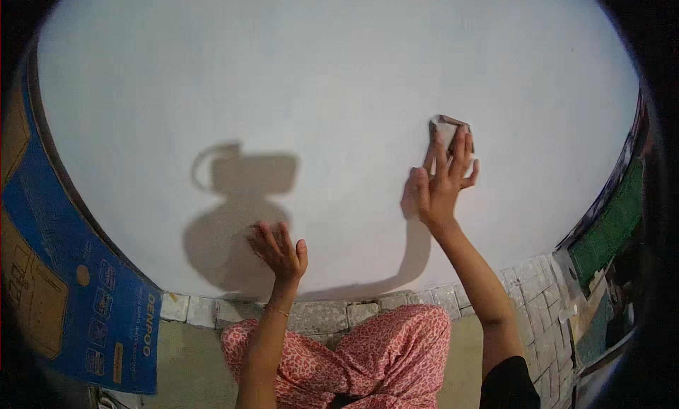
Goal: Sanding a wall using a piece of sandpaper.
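Note:
A broad white wall [339, 91] fills most of the view in front of me. My right hand [447, 176] presses a small folded brown-and-white sheet [445, 132] against it, right of the middle; its fingertips lie over the sheet's lower part. Whether the sheet is paper, sandpaper or cloth I cannot tell. Lower and left of the middle, my left hand [281, 252] holds nothing, fingers spread, with its fingertips at or close to the wall. Just beyond it falls my dark shadow [240, 218].
A blue and brown cardboard box [106, 303] stands along the left side. Grey tiles [311, 317] run along the wall's foot and up the right. My knees in pink patterned trousers [396, 338] are close below. A green panel [608, 225] and clutter stand at the right edge.

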Demonstrator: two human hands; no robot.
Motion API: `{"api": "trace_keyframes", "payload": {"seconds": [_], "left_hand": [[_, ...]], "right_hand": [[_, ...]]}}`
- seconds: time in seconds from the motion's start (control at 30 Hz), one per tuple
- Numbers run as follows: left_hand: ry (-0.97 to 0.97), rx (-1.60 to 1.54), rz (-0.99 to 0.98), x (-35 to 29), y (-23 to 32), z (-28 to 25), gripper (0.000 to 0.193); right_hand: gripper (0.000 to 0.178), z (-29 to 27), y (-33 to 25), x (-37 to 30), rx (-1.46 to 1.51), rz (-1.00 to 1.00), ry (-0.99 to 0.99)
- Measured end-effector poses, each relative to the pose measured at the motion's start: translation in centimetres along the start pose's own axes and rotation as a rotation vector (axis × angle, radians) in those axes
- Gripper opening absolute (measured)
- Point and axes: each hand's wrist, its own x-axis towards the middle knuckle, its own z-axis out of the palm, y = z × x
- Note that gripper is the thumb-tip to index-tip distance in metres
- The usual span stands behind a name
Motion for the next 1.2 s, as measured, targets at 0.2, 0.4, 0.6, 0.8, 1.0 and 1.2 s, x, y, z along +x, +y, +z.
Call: {"api": "trace_keyframes", "payload": {"seconds": [0.2, 0.4, 0.6, 0.8, 1.0, 1.2], "left_hand": [[-0.014, -0.012, -0.041, -0.1, -0.2, 0.1, 0.06], [-0.11, -0.068, -0.076, -0.5, 0.0, -0.3, 0.059], [-0.061, -0.083, -0.031, 0.1, -0.1, -0.5, 0.063], [-0.049, -0.112, -0.051, 0.0, 0.1, -0.6, 0.067], [-0.158, -0.16, -0.099, -0.3, 0.3, -0.9, 0.065], [-0.064, -0.086, -0.065, -0.7, -0.2, -0.4, 0.065]], "right_hand": [[0.056, 1.6, -7.6, -2.2, 0.057, -0.234, -0.258], [0.052, 3.5, -11.4, -2.0, 0.056, -0.481, -0.32], [0.05, 1.6, -11.3, 8.6, 0.066, -0.122, 0.005], [0.051, 3.1, -13.1, 8.3, 0.144, -0.124, 0.005], [0.04, 4.9, -16.4, 0.4, 0.07, -0.645, -0.34], [0.046, 3.6, -15.6, 6.4, 0.056, -0.456, -0.254]]}}
